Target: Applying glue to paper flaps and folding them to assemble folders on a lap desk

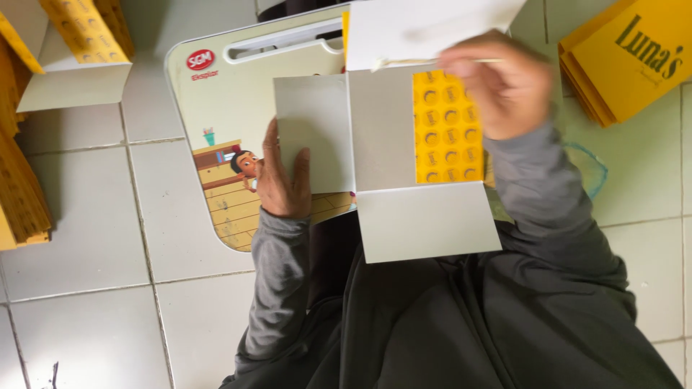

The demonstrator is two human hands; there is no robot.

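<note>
The unfolded carton blank (404,166), grey on its inner face with one yellow patterned panel, is lying across the white lap desk (216,94) that is resting on the tiled floor (79,216); everything here is placed against that desk. The left hand (282,180) is pressing on the blank's left flap near the desk's middle, thumb on top of the card and fingers curled under its lower edge, so the flap is pinched rather than lying free; the right hand (504,83) is working over the desk's far right corner, fingers drawn together on a thin pale strip at the fold below the top flap (425,25), though motion blur is hiding whether the strip is fully clamped.

The lower flap (425,223) is hanging off the desk's near edge over the dark lap, unsupported; it is likely to sag and pull the creases out of line if the left-hand pinch is eased. The strip looks thin; a sideways tug from the right hand could tear it or lay it crooked. A stack of yellow flat cartons (627,57) is sitting to the right of the desk, and more yellow stock (21,180) is lying to its left; a swinging elbow could be scattering either.
</note>
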